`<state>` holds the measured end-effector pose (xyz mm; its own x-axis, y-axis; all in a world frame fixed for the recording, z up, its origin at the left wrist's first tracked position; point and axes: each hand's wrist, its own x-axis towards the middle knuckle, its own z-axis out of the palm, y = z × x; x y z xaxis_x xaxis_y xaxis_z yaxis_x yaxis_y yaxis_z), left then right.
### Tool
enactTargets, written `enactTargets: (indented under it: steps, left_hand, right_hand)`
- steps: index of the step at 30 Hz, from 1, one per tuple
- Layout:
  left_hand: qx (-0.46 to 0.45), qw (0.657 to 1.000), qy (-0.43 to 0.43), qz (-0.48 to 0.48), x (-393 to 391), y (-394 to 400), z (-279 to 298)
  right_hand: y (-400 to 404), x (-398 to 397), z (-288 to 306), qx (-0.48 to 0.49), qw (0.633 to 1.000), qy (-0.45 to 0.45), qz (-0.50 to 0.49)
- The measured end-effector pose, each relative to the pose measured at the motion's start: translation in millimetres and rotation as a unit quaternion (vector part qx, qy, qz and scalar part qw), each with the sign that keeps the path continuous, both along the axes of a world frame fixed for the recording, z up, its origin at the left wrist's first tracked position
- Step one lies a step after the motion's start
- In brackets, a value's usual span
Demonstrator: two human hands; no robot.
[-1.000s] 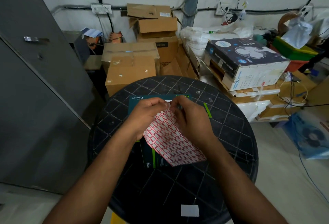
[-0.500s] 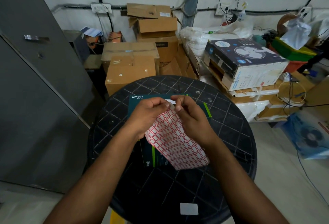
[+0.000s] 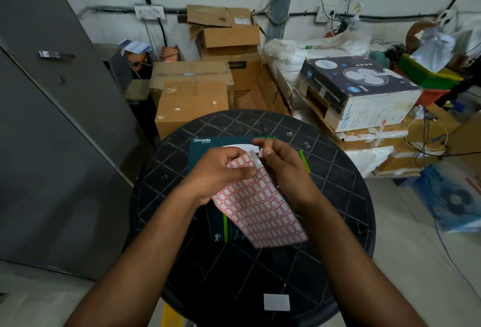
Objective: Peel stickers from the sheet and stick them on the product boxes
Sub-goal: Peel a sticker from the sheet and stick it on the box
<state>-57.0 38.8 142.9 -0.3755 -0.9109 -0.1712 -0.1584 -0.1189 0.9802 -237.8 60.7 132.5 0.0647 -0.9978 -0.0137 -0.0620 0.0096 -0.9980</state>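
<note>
Between the two hands, over the dark green product box (image 3: 208,155) on the round black desk (image 3: 338,196), a small white sticker (image 3: 253,158) now stands clear of the red-gridded sticker sheet (image 3: 260,212); half a second ago the right fingertips were only picking at the sheet's top corner. I judge the peel is about finished and the sticker is ready to go down on the box. Nearest, the sheet's loose lower end hangs toward the person over the box's near edge. Above it, the left hand (image 3: 221,173) has its fingers curled, pinching the sheet's upper edge. Just beside it, the right hand (image 3: 283,170) pinches the lifted sticker between thumb and forefinger. Beyond both hands lies the box's far edge, lettered Omada.
</note>
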Motion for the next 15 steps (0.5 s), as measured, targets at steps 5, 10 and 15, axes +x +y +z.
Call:
enactTargets:
  steps: [5,10,15]
  left_hand:
    - [0.0,1.0,0.004,0.014,-1.7,2.0,-0.5]
    - [-0.005,0.998,0.015,0.055,-7.1,1.9,0.4]
    - [-0.016,0.998,-0.019,0.059,-12.4,1.9,1.4]
  right_hand:
    - [0.7,-14.7,7.8,0.023,0.999,-0.004,0.039]
    - [9.3,-29.1,7.5,-0.012,0.994,0.047,0.096]
    - [17.3,-34.1,-4.8,-0.074,0.977,0.188,0.072]
